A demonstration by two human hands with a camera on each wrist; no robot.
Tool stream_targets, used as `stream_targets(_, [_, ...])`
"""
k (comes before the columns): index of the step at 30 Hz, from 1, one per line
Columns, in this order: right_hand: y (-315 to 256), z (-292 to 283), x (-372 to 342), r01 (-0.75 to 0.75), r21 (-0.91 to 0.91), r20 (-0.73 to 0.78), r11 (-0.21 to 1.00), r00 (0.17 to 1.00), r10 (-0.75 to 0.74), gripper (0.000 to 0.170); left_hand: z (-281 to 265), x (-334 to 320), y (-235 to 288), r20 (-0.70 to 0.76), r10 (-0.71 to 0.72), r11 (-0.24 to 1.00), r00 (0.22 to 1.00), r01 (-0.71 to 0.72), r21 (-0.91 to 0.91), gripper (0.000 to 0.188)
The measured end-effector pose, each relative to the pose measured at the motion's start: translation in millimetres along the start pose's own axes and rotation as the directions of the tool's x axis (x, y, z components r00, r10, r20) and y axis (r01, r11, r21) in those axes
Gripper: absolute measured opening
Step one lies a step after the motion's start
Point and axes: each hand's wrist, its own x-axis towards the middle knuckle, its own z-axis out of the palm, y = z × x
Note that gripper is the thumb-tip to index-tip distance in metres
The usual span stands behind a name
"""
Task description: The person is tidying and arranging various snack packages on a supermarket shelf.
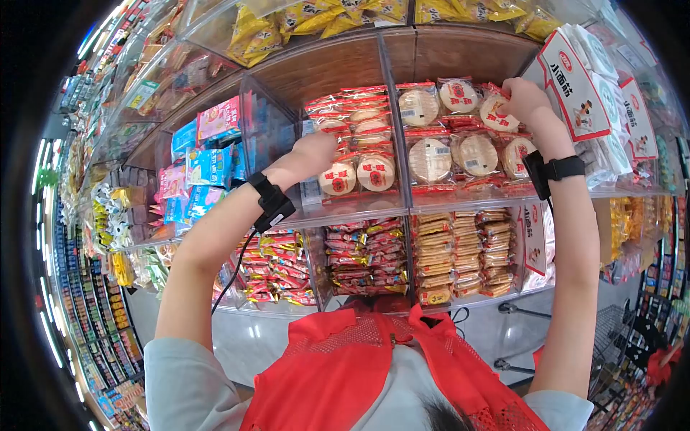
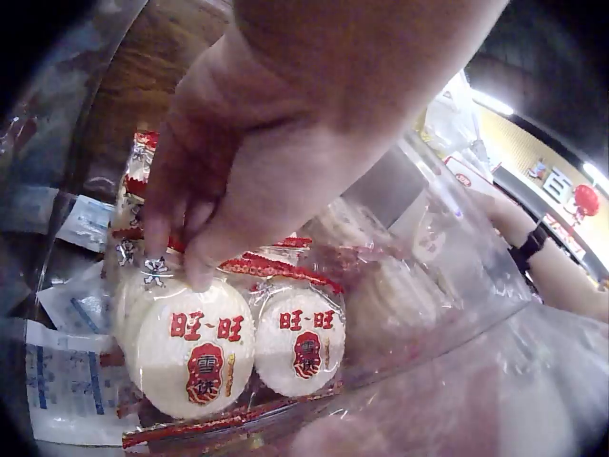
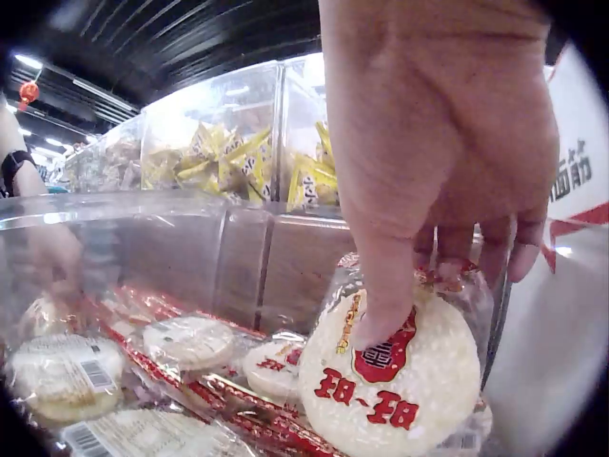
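Observation:
In the head view, my left hand [image 1: 316, 152] reaches into the middle bin over stacked, clear-wrapped round crackers [image 1: 376, 172]. The left wrist view shows that hand [image 2: 247, 162] with thumb and finger pinching the top edge of a cracker pack [image 2: 195, 357]; another pack [image 2: 301, 343] lies beside it. My right hand [image 1: 528, 104] is at the back right of the neighbouring cracker bin. In the right wrist view this hand [image 3: 438, 143] grips a cracker pack [image 3: 419, 376], thumb on its printed front and fingers behind, partly hidden. The pack is tilted above other packs [image 3: 186, 343].
Clear dividers [image 1: 399, 122] separate the bins. Blue and pink packets [image 1: 210, 167] lie to the left, and white packages with a printed card [image 1: 573, 86] stand to the right. Yellow packets [image 1: 255, 36] fill bins above; stacked biscuits [image 1: 433, 251] are below.

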Motion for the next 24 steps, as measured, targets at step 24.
stream_targets(24, [-122.4, 6.5, -129.4, 0.510, 0.854, -0.516, 0.104, 0.855, 0.046, 0.035, -146.2, -79.5, 2.1, -0.649, 0.160, 0.893, 0.743, -0.389, -0.225, 0.024])
